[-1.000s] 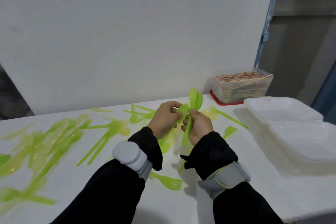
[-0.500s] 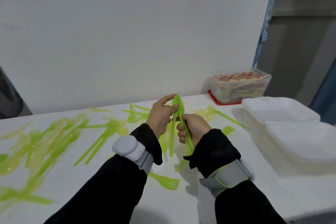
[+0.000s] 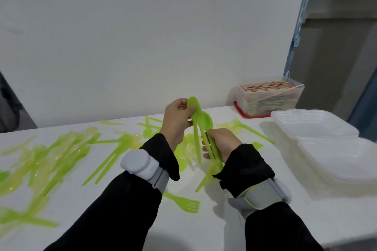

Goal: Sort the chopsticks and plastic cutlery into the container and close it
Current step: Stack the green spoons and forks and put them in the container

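My left hand (image 3: pixel 177 120) pinches the bowl end of a green plastic spoon (image 3: pixel 196 128), whose handle hangs down. Right beside it, my right hand (image 3: pixel 221 144) grips a small bundle of green cutlery (image 3: pixel 210 144) by the handles, a spoon bowl showing at its top. Both hands are raised above the white table (image 3: pixel 204 228). An open white foam clamshell container (image 3: pixel 324 138) lies at the right. A clear tub of wrapped chopsticks (image 3: pixel 269 97) stands on a red lid at the back right.
Several loose green and yellowish forks and spoons (image 3: pixel 51 155) are scattered over the table's left half. A green fork (image 3: pixel 183 203) lies between my forearms and another fork (image 3: pixel 253 130) near the container. A white wall runs behind the table.
The left hand has drawn one spoon up and away from the bundle in the right hand. Both hands rose slightly, and the cutlery tilted from upright to leaning left.
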`<state>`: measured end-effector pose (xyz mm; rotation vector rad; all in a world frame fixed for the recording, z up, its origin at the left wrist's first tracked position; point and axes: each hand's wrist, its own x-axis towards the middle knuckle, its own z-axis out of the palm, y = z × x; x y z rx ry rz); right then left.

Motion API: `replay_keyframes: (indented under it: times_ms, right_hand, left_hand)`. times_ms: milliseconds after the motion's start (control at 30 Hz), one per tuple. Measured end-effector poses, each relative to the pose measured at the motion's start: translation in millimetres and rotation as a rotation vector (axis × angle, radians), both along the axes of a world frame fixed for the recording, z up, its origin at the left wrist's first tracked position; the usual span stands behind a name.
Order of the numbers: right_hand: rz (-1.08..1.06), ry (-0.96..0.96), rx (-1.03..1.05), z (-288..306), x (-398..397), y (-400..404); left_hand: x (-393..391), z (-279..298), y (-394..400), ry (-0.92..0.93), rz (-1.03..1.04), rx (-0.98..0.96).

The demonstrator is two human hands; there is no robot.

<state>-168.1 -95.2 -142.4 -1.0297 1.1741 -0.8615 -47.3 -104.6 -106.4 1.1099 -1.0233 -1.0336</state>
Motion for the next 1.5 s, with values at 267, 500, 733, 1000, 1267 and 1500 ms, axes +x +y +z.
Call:
replay_keyframes:
  times_ms: [267, 500, 733, 1000, 1267, 1500]
  right_hand:
    - [0.002, -0.326, -0.039, -2.6, 16.2, 11.9]
    - [-0.026, -0.254, -0.066, -8.5, 22.5, 14.3]
    - [-0.021, -0.223, -0.016, -6.1, 34.8, 19.6]
    - [0.079, -0.114, -0.101, -2.2, 39.7, 24.3]
    - [0.038, -0.168, -0.049, -3.4, 9.3, 18.2]
    - [-0.017, -0.245, 0.042, -12.5, 8.8, 17.0]
  left_hand:
    - [-16.3, -14.0, -2.1, 0.016, 0.142, 0.066]
    - [-19.4, -16.9, 7.6, 0.118, 0.064, 0.113]
    - [-11.9, -23.5, 9.2, 0.032, 0.061, 0.138]
    - [-6.1, -26.9, 8.6, -0.221, -0.027, 0.257]
    - [67.4, 9.0, 28.4, -0.993, -0.266, 0.161]
    - [79.2, -57.9, 51.3, -1.656, -0.396, 0.259]
